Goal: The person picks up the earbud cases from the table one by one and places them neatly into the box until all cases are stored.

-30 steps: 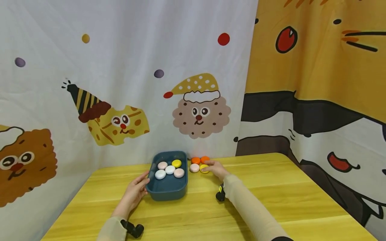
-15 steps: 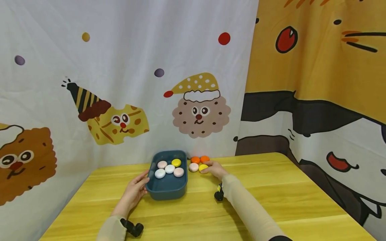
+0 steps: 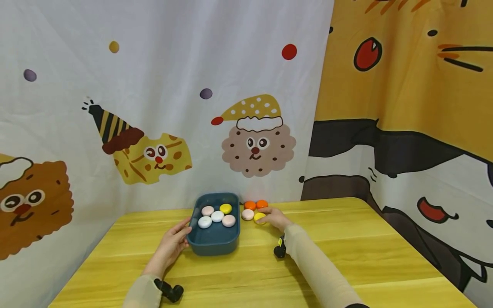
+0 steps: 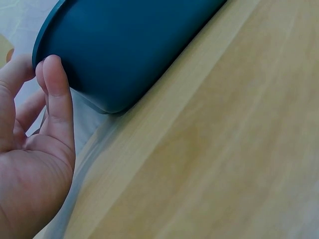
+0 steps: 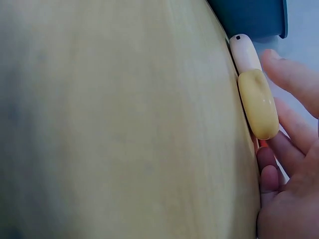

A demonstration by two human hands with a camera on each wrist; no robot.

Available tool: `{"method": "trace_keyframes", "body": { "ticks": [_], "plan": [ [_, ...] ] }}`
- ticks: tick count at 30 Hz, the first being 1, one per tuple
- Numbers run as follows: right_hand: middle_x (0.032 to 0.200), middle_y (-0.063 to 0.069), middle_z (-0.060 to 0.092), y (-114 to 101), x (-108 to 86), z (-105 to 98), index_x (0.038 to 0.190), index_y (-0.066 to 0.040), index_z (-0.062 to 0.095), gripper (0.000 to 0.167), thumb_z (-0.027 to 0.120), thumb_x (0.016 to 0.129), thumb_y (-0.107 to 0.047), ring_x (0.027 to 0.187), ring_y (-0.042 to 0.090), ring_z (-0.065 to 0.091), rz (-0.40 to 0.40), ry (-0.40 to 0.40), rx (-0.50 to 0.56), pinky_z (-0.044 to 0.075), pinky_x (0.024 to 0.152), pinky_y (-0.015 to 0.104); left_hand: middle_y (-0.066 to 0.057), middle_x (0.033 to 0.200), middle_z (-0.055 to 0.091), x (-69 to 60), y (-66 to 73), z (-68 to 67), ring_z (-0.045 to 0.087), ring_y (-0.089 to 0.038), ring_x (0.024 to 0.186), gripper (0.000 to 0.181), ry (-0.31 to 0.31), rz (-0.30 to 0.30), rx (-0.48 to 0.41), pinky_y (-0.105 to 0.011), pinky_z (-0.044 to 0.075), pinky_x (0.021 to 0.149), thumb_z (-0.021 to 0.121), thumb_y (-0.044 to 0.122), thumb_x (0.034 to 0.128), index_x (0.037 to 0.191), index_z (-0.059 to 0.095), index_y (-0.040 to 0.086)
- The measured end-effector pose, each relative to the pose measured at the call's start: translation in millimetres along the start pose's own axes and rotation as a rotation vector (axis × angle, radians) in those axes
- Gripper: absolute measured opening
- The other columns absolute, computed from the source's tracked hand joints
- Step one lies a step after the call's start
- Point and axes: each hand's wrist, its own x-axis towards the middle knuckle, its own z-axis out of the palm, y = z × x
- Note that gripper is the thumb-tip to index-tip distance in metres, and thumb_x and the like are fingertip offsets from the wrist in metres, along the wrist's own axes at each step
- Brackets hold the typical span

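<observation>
A blue rectangular bin (image 3: 214,248) holds several rounded discs: a yellow one (image 3: 225,208), white ones (image 3: 205,222) and pale pink ones (image 3: 229,220). Its left wall is touched by the left hand (image 3: 173,244), whose extended fingers rest along the outside near the rim (image 4: 50,37). To the bin's right lie two orange discs (image 3: 250,205), a pale pink disc (image 3: 247,214) and a yellow disc (image 3: 259,218). The right hand (image 3: 276,218) is at the yellow disc (image 5: 258,104), its thumb over it and other fingers behind, with no clear pinch; the pink disc (image 5: 244,52) touches that disc.
The wood-patterned table (image 3: 239,282) meets a white printed cloth (image 3: 161,64) behind the bin. Another cloth (image 3: 408,94), orange, black and white, hangs at the right.
The right hand and the yellow disc beneath it have shifted slightly left, toward the pale pink disc, and more of the yellow disc shows. The left hand and the bin stay in place.
</observation>
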Motion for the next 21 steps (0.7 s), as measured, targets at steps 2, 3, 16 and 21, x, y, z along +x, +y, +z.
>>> {"method": "trace_keyframes", "body": {
  "ticks": [2,3,16,21],
  "plan": [
    [0.138,0.019,0.050,1.2,-0.2,0.2,0.130,-0.001,0.060,0.058,0.080,0.077,-0.010,0.133,0.038,0.037,-0.005,-0.006,0.001,0.028,0.109,0.053,-0.001,0.100,0.048,-0.1,0.2,0.2,0.049,-0.008,0.058,0.059,0.001,-0.004,0.001,-0.021,0.049,0.055,0.062,0.014,0.0956,0.149,0.039,0.007],
    [0.138,0.019,0.051,1.8,-0.2,0.2,0.130,0.000,0.060,0.058,0.080,0.076,-0.010,0.132,0.038,0.038,-0.008,-0.009,-0.002,0.029,0.108,0.053,-0.001,0.100,0.049,-0.3,0.3,0.4,0.049,-0.008,0.058,0.059,0.002,-0.005,0.002,-0.021,0.049,0.055,0.062,0.014,0.0955,0.149,0.038,0.007],
    [0.136,0.019,0.053,-2.3,-1.3,-0.3,0.129,0.002,0.061,0.055,0.078,0.077,-0.002,0.128,0.036,0.042,-0.005,-0.003,0.002,0.033,0.106,0.049,0.000,0.097,0.050,-0.1,0.8,1.9,0.049,-0.008,0.056,0.058,0.004,-0.004,-0.002,-0.021,0.048,0.055,0.062,0.014,0.0960,0.149,0.039,0.009],
    [0.134,0.019,0.054,-2.3,-0.9,0.5,0.128,0.001,0.062,0.055,0.079,0.076,-0.002,0.127,0.035,0.043,-0.002,0.007,0.015,0.033,0.107,0.049,-0.001,0.097,0.050,1.3,-0.1,1.1,0.049,-0.009,0.057,0.057,0.005,-0.005,0.002,-0.021,0.048,0.055,0.062,0.014,0.0957,0.148,0.041,0.008]
  ]
}}
